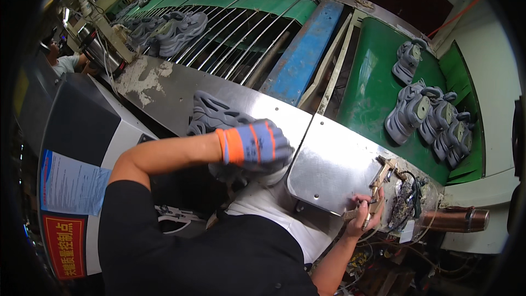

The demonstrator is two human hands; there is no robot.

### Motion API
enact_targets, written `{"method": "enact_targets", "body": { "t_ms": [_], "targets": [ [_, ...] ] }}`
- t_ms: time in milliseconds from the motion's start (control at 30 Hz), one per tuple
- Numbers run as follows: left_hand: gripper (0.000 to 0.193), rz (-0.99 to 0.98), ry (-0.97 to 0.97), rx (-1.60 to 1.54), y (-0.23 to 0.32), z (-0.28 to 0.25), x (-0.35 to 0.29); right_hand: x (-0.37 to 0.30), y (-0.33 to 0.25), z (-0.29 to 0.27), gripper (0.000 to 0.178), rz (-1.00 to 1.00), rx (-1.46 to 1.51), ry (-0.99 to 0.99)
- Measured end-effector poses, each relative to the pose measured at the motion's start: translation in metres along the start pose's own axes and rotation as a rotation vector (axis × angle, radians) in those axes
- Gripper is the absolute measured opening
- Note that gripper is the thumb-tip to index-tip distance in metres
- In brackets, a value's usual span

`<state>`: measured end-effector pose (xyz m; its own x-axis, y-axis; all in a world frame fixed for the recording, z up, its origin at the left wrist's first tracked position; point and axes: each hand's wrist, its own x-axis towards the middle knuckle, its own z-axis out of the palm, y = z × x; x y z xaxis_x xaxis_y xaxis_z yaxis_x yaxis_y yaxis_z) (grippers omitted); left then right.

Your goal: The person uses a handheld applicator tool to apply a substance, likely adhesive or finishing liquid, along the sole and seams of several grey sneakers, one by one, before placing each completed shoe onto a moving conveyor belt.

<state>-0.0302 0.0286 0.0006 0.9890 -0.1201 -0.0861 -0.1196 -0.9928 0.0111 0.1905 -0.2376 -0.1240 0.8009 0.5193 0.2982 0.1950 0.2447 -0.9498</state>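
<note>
My left hand (256, 143) wears a grey-blue knit glove with an orange cuff and dark finger coating. Its fingers curl down over a grey shoe, pale at one end (276, 176), at the near edge of the metal table; the glove covers most of it. Just beyond that wrist, another grey sneaker (216, 111) lies on the metal top. My bare right hand (368, 212) is closed round the handle of a brass-coloured spray gun (383, 178), at the table's near right corner.
Several grey shoes (422, 111) stand on the green conveyor belt (364, 82) at right, beside a green strip curtain (460, 87). More shoes (181, 30) rest on metal rollers at far left. A copper-coloured cylinder (460, 220) juts out near right. Other people work at far left.
</note>
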Motion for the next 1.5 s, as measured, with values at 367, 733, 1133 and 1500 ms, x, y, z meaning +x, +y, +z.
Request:
{"method": "enact_targets", "body": {
  "t_ms": [367,733,1133,1500],
  "targets": [
    [0.082,-0.246,1.370,-0.675,-0.019,-0.058,-0.054,-0.004,-0.030,0.033,0.059,-0.048,-0.009,-0.220],
    [0.069,-0.035,1.032,-0.964,-0.042,-0.071,0.011,0.058,-0.153,0.101,0.052,-0.085,0.274,-0.534],
    [0.083,-0.219,0.906,-1.117,-0.042,-0.081,0.021,0.106,-0.182,0.153,0.054,-0.216,0.136,-0.669],
    [0.079,-0.214,0.966,-1.162,-0.060,-0.073,0.025,0.098,-0.134,0.145,0.054,-0.090,0.288,-0.553]
  ]
}}
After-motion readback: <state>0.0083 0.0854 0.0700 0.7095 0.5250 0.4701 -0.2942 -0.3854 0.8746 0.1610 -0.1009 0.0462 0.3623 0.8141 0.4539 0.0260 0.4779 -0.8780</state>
